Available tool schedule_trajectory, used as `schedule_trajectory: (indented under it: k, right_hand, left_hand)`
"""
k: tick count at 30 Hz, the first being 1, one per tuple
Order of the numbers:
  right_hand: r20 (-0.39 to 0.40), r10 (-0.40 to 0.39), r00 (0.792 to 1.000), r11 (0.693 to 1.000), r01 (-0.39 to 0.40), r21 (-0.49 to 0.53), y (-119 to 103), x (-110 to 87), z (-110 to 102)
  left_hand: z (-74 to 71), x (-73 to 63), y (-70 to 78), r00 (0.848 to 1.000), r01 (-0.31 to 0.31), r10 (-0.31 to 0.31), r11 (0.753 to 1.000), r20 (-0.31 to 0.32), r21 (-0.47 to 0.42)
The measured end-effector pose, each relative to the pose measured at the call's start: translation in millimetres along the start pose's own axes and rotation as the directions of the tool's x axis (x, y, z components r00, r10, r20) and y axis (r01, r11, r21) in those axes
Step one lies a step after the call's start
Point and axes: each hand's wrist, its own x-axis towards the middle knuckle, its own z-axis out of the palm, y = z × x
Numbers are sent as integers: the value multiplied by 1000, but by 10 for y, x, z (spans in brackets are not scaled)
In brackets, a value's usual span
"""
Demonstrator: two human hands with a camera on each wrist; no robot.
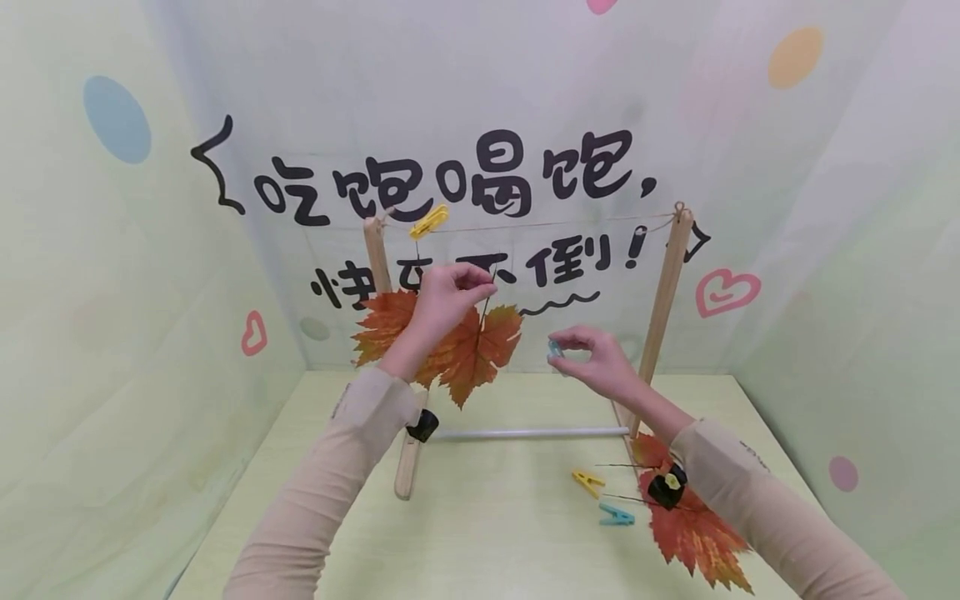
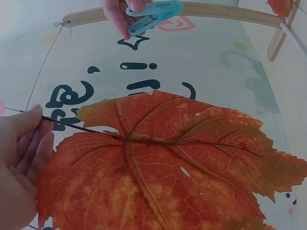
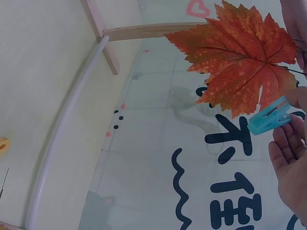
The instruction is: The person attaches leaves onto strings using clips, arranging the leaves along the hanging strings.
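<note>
My left hand (image 1: 450,296) pinches the thin dark stem of an orange-red artificial maple leaf (image 1: 480,358), which hangs below the fingers. In the left wrist view the leaf's veined face (image 2: 158,158) fills the lower half. Between thumb and fingers of my right hand (image 1: 596,358) is a light-blue clothespin (image 3: 271,117), apart from the leaf and to its right. A second maple leaf (image 1: 382,325), partly covered by my left hand and the held leaf, hangs on the twine (image 1: 525,226) from a yellow clothespin (image 1: 429,222).
Two wooden posts (image 1: 663,317) carry the twine, with a white rod (image 1: 525,432) joining them low down. On the table at right lie a yellow clothespin (image 1: 587,482), a blue clothespin (image 1: 617,515) and more maple leaves (image 1: 697,533), partly behind my right wrist. A printed cloth hangs behind.
</note>
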Motion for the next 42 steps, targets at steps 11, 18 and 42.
schedule_trajectory:
  k: [11, 18, 42]
  right_hand:
    - [7, 18, 1000, 1000, -18, -9, -287, -40, -30]
    - [-4, -1, 1000, 1000, 1, 9, 10, 64, -42]
    - [-100, -97, 990, 993, 103, 58, -387, 399, -239]
  left_hand:
    - [12, 204, -29, 986, 53, -65, 995, -156, -84]
    - [26, 237, -105, 981, 54, -67, 996, -184, -76]
    - [35, 289, -129, 979, 93, -101, 994, -179, -51]
